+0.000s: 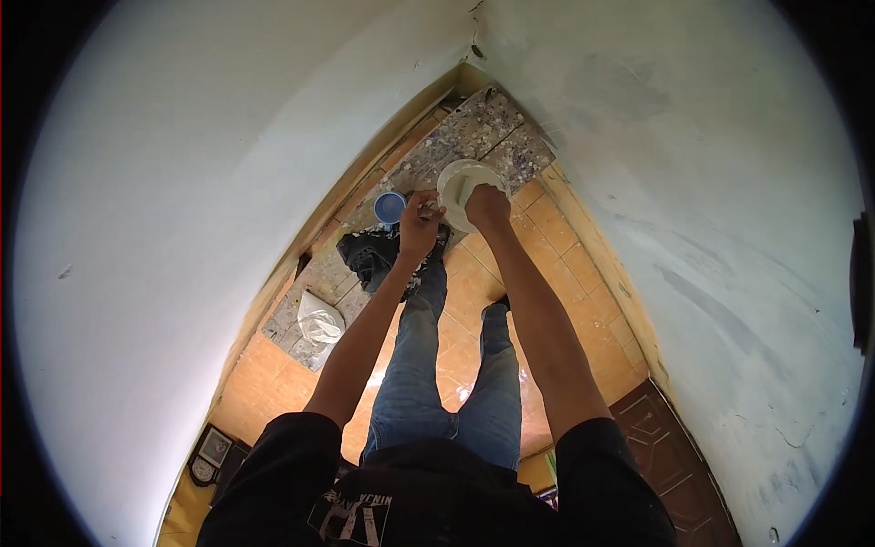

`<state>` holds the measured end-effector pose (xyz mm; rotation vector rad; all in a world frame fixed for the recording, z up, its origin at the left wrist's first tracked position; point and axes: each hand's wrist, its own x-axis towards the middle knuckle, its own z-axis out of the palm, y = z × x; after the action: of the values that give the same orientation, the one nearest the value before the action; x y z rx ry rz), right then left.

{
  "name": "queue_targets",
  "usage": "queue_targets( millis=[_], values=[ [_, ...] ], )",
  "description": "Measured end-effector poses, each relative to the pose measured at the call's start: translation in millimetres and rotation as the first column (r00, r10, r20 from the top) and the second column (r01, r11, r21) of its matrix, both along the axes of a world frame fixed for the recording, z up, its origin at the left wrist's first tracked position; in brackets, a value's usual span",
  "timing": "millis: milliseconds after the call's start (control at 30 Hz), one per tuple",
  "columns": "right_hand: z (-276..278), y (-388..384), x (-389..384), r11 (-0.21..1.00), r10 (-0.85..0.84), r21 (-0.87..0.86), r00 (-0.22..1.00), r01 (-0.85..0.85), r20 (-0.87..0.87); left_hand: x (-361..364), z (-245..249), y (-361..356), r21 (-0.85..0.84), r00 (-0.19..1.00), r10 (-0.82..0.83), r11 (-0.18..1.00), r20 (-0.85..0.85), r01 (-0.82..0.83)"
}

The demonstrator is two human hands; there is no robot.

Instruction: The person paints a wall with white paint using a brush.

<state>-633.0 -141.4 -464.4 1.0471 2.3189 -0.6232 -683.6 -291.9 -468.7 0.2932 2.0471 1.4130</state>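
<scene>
A round white bucket [447,180] with pale, paste-like contents stands on the floor near the wall corner. My right hand [488,206] is closed in a fist over its right side. A pale, flat shape shows beside those fingers inside the bucket, but what the fist grips is hidden. At the bucket's left edge my left hand [420,224] has its fingers curled and pinched together, very close to the rim. Whether it holds the rim or something small cannot be made out. A blue cup [389,208] stands just left of my left hand.
A paint-spattered sheet [474,128] lies along the left wall over orange tiles [555,230]. Dark crumpled cloth [367,256] lies by my foot, and a white plastic bag [319,321] is nearer. Pale walls meet ahead; a brown panelled door [670,456] is at lower right.
</scene>
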Motion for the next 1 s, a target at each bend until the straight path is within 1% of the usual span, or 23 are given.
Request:
queue_targets(
  millis=[67,167,267,367,467,567,600,700,800,833,900,967,1000],
  values=[
    [2,0,-1,1.000,0.002,0.001,1.000,-0.002,0.010,2,-5,-2,0.046,0.998,0.038,0.998,0.060,-0.040],
    [-1,1,-1,1.000,0.009,-0.003,1.000,-0.009,-0.002,0,8,0,0.039,1.000,0.012,0.999,-0.006,-0.012],
    [-6,0,2,1.000,0.003,0.004,1.000,-0.003,-0.026,-1,15,1,0.026,0.998,0.029,0.999,0.054,-0.030],
    [-11,-1,5,0.999,0.022,0.035,0.998,-0.020,-0.058,1,-1,-1,0.073,0.998,0.040,0.996,0.058,-0.044],
    [-7,-1,8,0.997,0.050,0.061,0.996,-0.046,-0.077,0,10,0,0.024,1.000,0.025,0.999,-0.003,-0.025],
    [-1,4,9,0.995,0.073,0.079,0.994,-0.067,-0.077,-3,29,3,-0.049,0.999,-0.023,0.999,-0.035,0.022],
    [0,6,10,0.994,0.080,0.083,0.994,-0.074,-0.077,-3,26,3,-0.032,0.999,-0.013,0.999,-0.035,0.012],
    [0,11,13,0.978,0.188,0.099,0.981,-0.182,-0.047,-1,19,2,0.002,0.999,0.012,1.000,-0.038,-0.012],
    [-9,16,16,0.981,0.166,0.123,0.980,-0.153,-0.109,-1,15,3,0.010,0.999,0.004,1.000,-0.035,-0.004],
    [-12,15,14,0.974,0.181,0.157,0.976,-0.162,-0.118,-1,17,2,0.005,0.999,-0.001,1.000,-0.035,0.001],
    [-11,12,10,0.959,0.206,0.222,0.970,-0.174,-0.130,-2,21,1,-0.014,0.998,-0.009,1.000,-0.055,0.008],
    [-2,13,12,0.942,0.292,0.218,0.944,-0.256,-0.154,-1,26,2,-0.038,0.995,-0.015,0.999,-0.096,0.012],
    [3,13,11,0.930,0.335,0.215,0.927,-0.297,-0.168,-3,36,4,-0.090,0.995,-0.020,0.996,-0.099,0.011]
  ],
)
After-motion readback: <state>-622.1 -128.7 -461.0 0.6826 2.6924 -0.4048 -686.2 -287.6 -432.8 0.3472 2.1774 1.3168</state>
